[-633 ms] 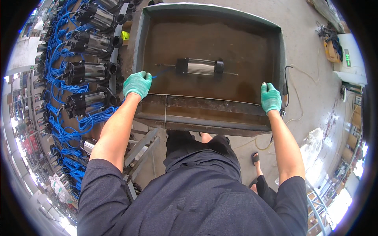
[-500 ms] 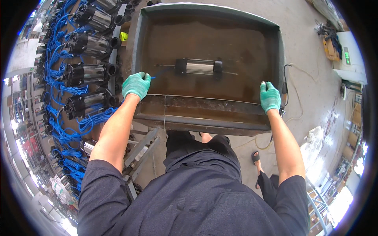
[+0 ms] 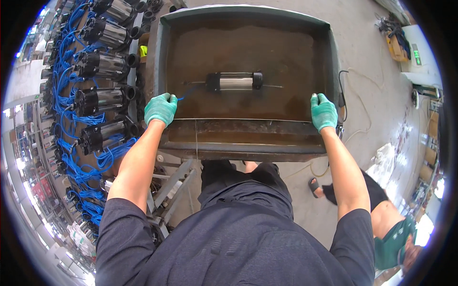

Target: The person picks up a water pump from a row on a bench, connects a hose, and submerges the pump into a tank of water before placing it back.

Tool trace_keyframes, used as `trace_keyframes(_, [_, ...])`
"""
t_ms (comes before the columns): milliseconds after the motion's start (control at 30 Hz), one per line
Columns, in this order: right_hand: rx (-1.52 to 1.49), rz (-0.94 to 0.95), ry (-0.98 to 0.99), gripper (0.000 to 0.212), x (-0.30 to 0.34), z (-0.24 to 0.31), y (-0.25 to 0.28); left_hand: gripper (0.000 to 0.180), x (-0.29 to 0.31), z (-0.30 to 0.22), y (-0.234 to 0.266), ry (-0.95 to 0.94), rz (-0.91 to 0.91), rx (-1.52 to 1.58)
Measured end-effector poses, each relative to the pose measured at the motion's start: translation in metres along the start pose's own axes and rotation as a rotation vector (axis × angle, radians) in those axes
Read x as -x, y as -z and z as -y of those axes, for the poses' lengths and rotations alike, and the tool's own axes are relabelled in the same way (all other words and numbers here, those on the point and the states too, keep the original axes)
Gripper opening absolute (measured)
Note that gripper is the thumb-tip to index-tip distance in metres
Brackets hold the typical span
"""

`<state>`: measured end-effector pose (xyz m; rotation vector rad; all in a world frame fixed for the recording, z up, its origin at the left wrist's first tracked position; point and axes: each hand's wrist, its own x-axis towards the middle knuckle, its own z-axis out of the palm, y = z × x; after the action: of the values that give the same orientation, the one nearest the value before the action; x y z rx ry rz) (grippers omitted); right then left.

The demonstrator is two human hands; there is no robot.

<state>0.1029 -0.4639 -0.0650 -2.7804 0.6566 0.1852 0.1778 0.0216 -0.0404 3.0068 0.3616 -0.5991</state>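
Note:
A metal tank [image 3: 243, 155] with brownish liquid stands in front of me. A cylindrical pump [image 3: 235, 81], with a shiny steel body and black ends, lies sideways in it. Thin rods stick out beyond both its ends. Around the tank's left rim my left hand [image 3: 161, 109], in a green glove, is closed; a blue cable [image 3: 181, 98] shows beside its fingers and runs toward the pump. Whether the hand also grips the cable is hidden. My right hand [image 3: 324, 112], gloved alike, is closed at the right rim. Both hands are apart from the pump.
Several similar pumps [image 3: 102, 65] with coiled blue cables [image 3: 86, 176] stand in a row on the left. A metal frame [image 3: 174, 188] is below the tank's left corner. On the right, another person [image 3: 389, 219] is close to my elbow, and a hose [image 3: 368, 112] lies on the floor.
The tank, pump and row of pumps appear slightly further left in the view. Both my hands stay at the rims. The other person has come further into view at lower right.

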Motion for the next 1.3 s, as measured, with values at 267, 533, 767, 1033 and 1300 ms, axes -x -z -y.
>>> trace_keyframes(267, [-0.001,-0.004,-0.015,0.040,0.001,0.002,0.002,0.036,0.003,-0.003,0.002,-0.005,0.003,0.000])
trace_keyframes(533, [-0.007,-0.007,-0.021,0.040,0.001,0.000,0.000,0.029,0.001,0.009,-0.012,-0.087,-0.104,0.009])
trace_keyframes(767, [-0.014,0.003,-0.041,0.042,-0.001,0.001,0.000,0.024,-0.009,0.020,-0.026,-0.321,-0.403,0.056])
trace_keyframes(1033, [-0.050,-0.005,-0.058,0.040,0.000,0.007,0.005,0.023,-0.025,-0.097,-0.045,-0.511,-0.018,0.605])
trace_keyframes(1300, [-0.094,-0.048,-0.054,0.035,0.001,-0.002,0.004,0.025,-0.023,-0.257,-0.048,0.072,0.724,0.849])
